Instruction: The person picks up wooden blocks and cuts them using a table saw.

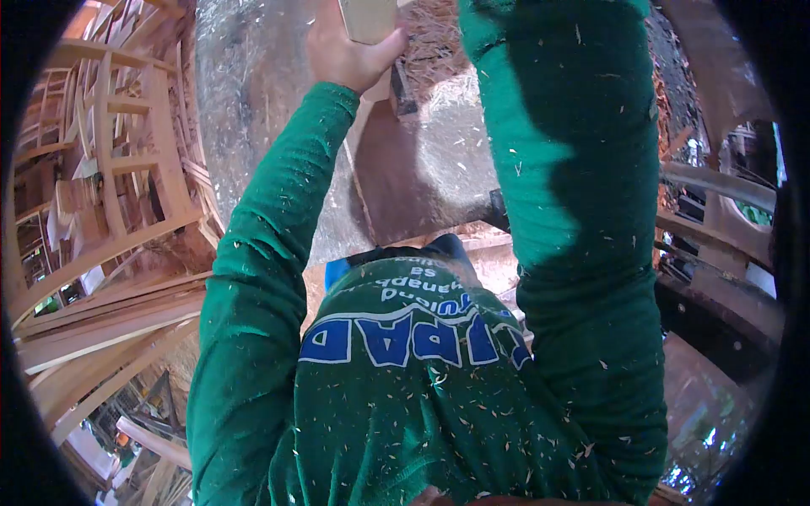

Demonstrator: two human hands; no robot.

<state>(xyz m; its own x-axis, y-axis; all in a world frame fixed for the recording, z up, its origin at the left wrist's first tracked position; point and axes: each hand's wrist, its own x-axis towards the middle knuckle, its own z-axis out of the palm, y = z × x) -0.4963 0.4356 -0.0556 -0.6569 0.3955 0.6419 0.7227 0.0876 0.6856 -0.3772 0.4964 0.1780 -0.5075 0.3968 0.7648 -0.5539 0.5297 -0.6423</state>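
My left hand (354, 55) partly encircles a pale, straight-edged wooden block (369, 21), probably light and stiff, best gripped along the thumb-side edge; I can't see my right hand or tell its grip

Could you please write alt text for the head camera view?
A left hand grips a pale piece of wood over a worn work surface, while the right hand is out of frame. The person's green shirt is flecked with shavings; a ladder-like wooden frame appears at left.
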